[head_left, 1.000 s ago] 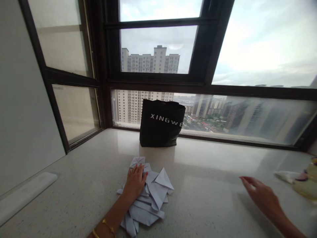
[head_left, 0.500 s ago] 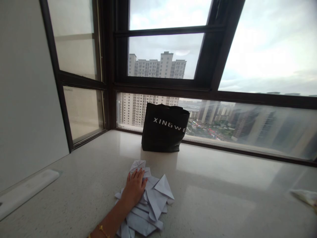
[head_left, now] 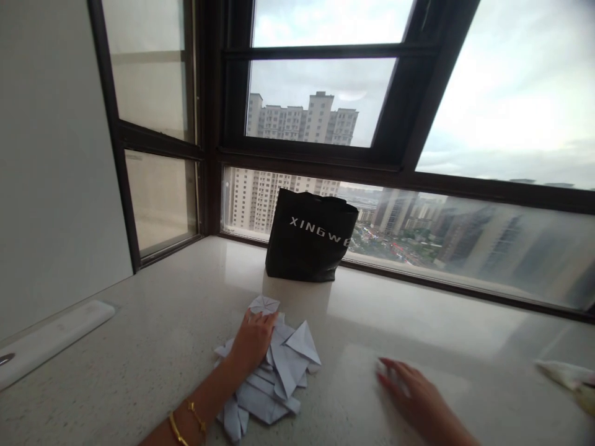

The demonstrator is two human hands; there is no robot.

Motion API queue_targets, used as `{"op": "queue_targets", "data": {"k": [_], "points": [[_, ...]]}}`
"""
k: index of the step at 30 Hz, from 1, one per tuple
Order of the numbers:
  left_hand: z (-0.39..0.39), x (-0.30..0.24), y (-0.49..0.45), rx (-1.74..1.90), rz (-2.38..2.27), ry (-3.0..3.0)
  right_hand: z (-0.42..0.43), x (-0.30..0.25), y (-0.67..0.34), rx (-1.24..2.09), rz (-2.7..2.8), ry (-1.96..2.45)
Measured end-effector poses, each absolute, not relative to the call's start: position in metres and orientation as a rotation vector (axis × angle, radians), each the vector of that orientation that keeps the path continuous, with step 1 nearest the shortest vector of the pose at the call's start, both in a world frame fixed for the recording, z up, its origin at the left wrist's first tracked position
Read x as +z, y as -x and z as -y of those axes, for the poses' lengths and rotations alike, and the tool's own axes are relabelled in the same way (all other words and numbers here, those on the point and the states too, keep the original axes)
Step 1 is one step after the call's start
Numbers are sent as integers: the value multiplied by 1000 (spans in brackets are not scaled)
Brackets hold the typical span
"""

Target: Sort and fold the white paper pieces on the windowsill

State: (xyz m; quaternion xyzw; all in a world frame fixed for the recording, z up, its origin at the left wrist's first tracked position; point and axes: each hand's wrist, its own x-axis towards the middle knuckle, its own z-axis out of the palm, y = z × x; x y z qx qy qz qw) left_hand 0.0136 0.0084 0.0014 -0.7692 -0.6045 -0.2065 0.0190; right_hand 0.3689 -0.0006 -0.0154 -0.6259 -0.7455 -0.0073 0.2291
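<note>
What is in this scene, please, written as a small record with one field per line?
left hand: on the pile of folded white papers, towards its far end
right hand: apart from the papers, to their right
black bag: upright beyond the papers, near the window frame
gold bracelets: two, left wrist
long white object: on the pale surface, far left

Bare counter (head_left: 348, 402) opens between the folded paper pile (head_left: 267, 396) and the right hand (head_left: 416, 396), wide enough to slide through low. Behind the pile, the upright black bag (head_left: 307, 248) blocks the way to the window (head_left: 390, 229); only a short gap lies before it. The left hand (head_left: 255, 337) covers the pile's upper left. Room also lies leftward, up to a long white bar (head_left: 60, 334).
</note>
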Motion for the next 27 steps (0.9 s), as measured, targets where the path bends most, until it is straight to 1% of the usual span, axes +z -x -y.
{"op": "queue_targets", "data": {"k": [1,4,8,11,16,19,21,23,27], "points": [[-8,4,-11,-664,1867,2383,-2,-20,-336,70,2170,1652],[-9,9,1,-726,1998,2215,-1,-28,-249,117,2230,1608],[-10,3,5,-645,2211,2077,8,-30,-193,176,2206,1646],[-7,-3,-7,-695,2123,2251,11,-30,-184,201,2189,1637],[-3,0,-22,-1038,1896,2650,12,-28,-190,205,2172,1554],[-6,10,-11,-1183,1942,2643,10,-22,-200,195,2085,1525],[-10,16,1,-1178,2024,2464,8,-16,-206,168,1999,1495],[-13,21,14,-1094,2097,2268,8,-10,-209,195,1965,1417],[-17,24,26,-915,2166,2123,21,2,-201,407,2177,1198]]}}
